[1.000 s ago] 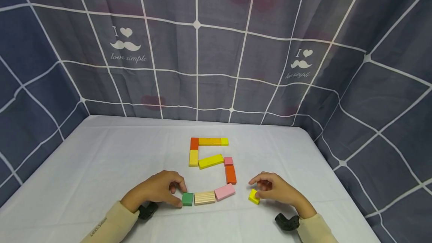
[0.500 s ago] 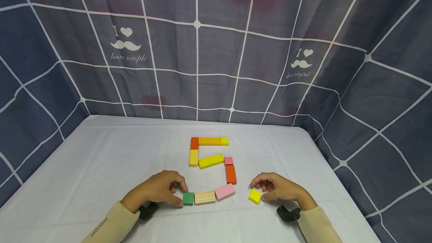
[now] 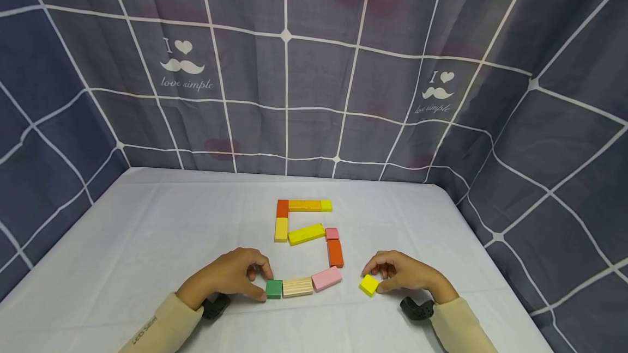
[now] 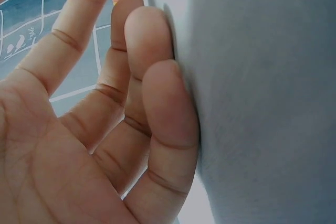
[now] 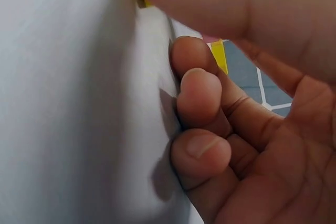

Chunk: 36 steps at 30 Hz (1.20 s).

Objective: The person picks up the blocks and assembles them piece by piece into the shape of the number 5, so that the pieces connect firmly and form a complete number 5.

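In the head view my left hand holds a small green block by its left end, index finger at the far corner and thumb at the near one. My right hand pinches a small yellow block between index finger and thumb, low over the white cloth. Beside the green block lie a plain ridged wooden block and a pink block, in a row. In the left wrist view the curled fingers hide the green block. A sliver of yellow shows under the thumb in the right wrist view.
Beyond the row, an orange-red block, a small pink block, a long yellow block and further yellow, orange and red blocks continue a winding line. A dark checked curtain stands behind the white-covered table.
The green block has shifted slightly right with the left hand. The yellow block has turned between the right fingers and moved a little left; the index finger now meets its far side.
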### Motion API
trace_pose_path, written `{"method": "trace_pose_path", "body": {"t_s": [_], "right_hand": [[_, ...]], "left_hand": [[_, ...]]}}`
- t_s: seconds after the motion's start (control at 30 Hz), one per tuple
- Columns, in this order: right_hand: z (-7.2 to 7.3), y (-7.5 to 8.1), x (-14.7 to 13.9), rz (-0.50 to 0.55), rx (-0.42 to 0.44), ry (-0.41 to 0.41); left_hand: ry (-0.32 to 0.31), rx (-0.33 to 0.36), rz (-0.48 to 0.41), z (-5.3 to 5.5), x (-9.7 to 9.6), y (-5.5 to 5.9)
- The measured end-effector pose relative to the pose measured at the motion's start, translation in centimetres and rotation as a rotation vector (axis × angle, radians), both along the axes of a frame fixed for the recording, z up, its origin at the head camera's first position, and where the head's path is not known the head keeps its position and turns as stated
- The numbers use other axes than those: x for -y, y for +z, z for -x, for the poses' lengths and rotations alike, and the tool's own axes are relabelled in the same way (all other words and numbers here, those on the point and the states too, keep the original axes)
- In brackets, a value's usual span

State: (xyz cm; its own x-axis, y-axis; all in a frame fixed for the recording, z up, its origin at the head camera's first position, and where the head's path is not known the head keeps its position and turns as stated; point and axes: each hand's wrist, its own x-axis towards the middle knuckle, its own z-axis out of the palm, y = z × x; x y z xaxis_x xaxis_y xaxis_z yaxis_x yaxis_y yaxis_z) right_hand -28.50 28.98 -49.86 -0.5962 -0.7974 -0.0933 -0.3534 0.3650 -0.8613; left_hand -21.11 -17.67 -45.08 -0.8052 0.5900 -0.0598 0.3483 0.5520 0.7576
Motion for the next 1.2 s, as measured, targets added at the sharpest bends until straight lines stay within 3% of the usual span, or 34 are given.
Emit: {"method": "trace_pose_path", "body": {"t_s": [0.07,0.2,0.3,0.57,0.83,1.2], "right_hand": [[0.3,-0.3,-0.2,0.017,0.004,0.011],[-1.6,2.8,1.4,0.040,-0.010,0.002],[-2.3,3.8,2.2,0.058,-0.003,-0.043],[-2.5,4.2,4.3,0.069,-0.073,-0.135],[-2.5,5.6,7.5,0.051,-0.119,-0.200],[-1.6,6.0,11.1,0.019,-0.126,-0.223]], "left_hand": [[0.002,0.002,0.001,0.0,0.0,0.0],[0.004,0.010,0.003,0.0,-0.1,0.0],[0.004,0.015,0.001,-0.1,-0.1,0.0],[-0.002,0.015,0.000,-0.1,-0.2,0.2],[-0.002,0.006,0.000,-0.1,0.0,0.1],[-0.004,0.014,-0.003,0.0,0.0,0.1]]}}
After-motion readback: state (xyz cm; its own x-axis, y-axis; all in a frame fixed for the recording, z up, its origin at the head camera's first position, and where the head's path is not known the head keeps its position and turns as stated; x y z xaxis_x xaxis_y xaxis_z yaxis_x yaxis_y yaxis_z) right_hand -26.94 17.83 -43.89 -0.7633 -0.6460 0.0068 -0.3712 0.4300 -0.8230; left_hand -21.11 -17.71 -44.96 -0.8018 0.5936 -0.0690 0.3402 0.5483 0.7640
